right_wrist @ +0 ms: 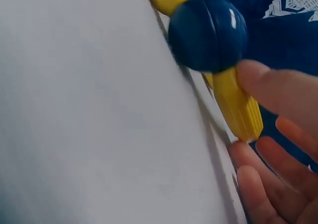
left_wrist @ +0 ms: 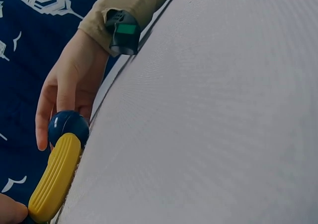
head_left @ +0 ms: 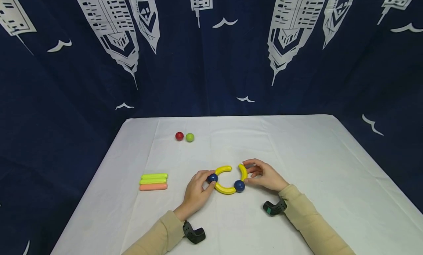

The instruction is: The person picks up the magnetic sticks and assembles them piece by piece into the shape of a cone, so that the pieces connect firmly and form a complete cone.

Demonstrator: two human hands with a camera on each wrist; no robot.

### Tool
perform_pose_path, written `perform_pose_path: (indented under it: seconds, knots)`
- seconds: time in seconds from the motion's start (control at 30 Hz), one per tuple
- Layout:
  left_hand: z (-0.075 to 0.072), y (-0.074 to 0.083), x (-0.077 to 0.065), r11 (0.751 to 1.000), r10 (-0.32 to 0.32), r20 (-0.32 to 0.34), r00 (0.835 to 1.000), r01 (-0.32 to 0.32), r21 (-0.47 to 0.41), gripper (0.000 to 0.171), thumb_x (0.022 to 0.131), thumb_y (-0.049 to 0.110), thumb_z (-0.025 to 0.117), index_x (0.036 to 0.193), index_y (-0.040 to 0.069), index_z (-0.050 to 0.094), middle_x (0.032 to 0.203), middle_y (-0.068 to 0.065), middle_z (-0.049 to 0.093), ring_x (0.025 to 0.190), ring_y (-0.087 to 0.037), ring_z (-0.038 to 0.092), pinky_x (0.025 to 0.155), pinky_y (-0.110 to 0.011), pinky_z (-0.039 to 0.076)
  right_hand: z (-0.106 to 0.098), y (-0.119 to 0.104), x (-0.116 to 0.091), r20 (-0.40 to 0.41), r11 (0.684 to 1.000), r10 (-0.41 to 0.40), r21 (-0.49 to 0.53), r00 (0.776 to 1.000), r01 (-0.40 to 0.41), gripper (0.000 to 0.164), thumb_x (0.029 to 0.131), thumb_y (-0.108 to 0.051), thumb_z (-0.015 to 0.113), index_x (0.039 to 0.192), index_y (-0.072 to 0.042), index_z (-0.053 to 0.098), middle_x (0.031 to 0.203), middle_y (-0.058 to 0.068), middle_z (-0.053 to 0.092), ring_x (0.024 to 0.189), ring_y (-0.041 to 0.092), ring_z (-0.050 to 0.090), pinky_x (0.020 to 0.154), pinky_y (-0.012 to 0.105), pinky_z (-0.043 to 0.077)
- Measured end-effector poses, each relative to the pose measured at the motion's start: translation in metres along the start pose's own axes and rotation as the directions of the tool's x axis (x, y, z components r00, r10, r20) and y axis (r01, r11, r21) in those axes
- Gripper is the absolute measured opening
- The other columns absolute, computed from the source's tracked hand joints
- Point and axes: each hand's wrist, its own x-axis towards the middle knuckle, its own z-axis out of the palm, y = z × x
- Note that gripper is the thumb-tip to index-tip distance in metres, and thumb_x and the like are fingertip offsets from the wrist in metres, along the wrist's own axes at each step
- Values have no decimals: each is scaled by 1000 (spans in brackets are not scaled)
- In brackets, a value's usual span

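Several curved yellow sticks and two blue balls form a ring with a gap at its far side. My left hand (head_left: pixel 195 192) pinches the left blue ball (head_left: pixel 212 178) between thumb and fingers; one yellow stick (head_left: pixel 223 169) curves away from that ball, and the near yellow stick (head_left: pixel 224 189) runs to the right blue ball (head_left: pixel 239 186). With thumb and fingertips, my right hand (head_left: pixel 267 177) holds the right yellow stick (head_left: pixel 243 172), its thumb close to the right ball. In the right wrist view, that thumb presses the ribbed yellow stick (right_wrist: pixel 237 105) beside the blue ball (right_wrist: pixel 207 34).
Left of the ring lie two lime sticks (head_left: pixel 154 178) and an orange stick (head_left: pixel 153 187), side by side. Farther back sit a red ball (head_left: pixel 179 136) and a green ball (head_left: pixel 190 137). A white cloth (head_left: pixel 297 144) covers the table, with a dark blue patterned curtain (head_left: pixel 205 64) behind.
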Motion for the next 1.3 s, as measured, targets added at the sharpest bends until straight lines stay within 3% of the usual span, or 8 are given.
perform_pose_path:
  seconds: [0.27,0.47,0.63,0.83,1.03,1.3]
  knots:
    - [0,1,0,1000,-15,-26,1000,15,-12,34,86,19,67,118,6,63,113,-5,59,89,-14,55,66,-24,45,19,-10,-9,-160,995,9,-101,987,-25,39,84,-21,73,115,-2,60,111,12,61,98,27,60,77,28,51]
    - [-1,3,0,1000,-24,-39,999,24,-15,33,83,20,72,112,7,65,101,0,58,74,-11,52,55,-18,41,35,-19,-15,-226,974,-1,-220,974,-50,48,70,-25,84,108,-4,62,105,7,58,92,20,58,74,29,50]
    - [-2,3,-1,1000,-17,-25,1000,17,-9,32,79,26,76,106,10,66,90,4,55,69,-10,49,55,-19,40,41,-20,-15,-259,968,-13,-247,966,-53,40,74,-18,81,107,-5,62,99,3,60,87,17,58,71,29,49]
    - [-1,3,-4,999,48,27,999,-48,13,35,78,36,76,102,13,68,89,6,56,75,-8,52,65,-20,44,41,-14,-14,-286,961,-76,-275,955,-6,33,83,-19,73,112,-5,63,97,3,61,83,15,57,66,24,48]
    - [0,3,-4,996,94,68,993,-95,4,29,79,29,75,102,13,69,87,8,57,72,-7,51,63,-19,43,41,-6,-12,-305,960,-114,-280,946,26,34,87,-19,69,118,-6,63,96,2,61,77,12,54,63,23,47]
    - [3,10,-7,998,58,73,996,-58,-6,28,79,36,75,98,16,69,79,7,54,69,-7,49,60,-18,40,43,-4,-10,-314,963,-133,-264,940,48,36,89,-17,65,124,-7,60,100,4,63,85,15,58,72,26,50]
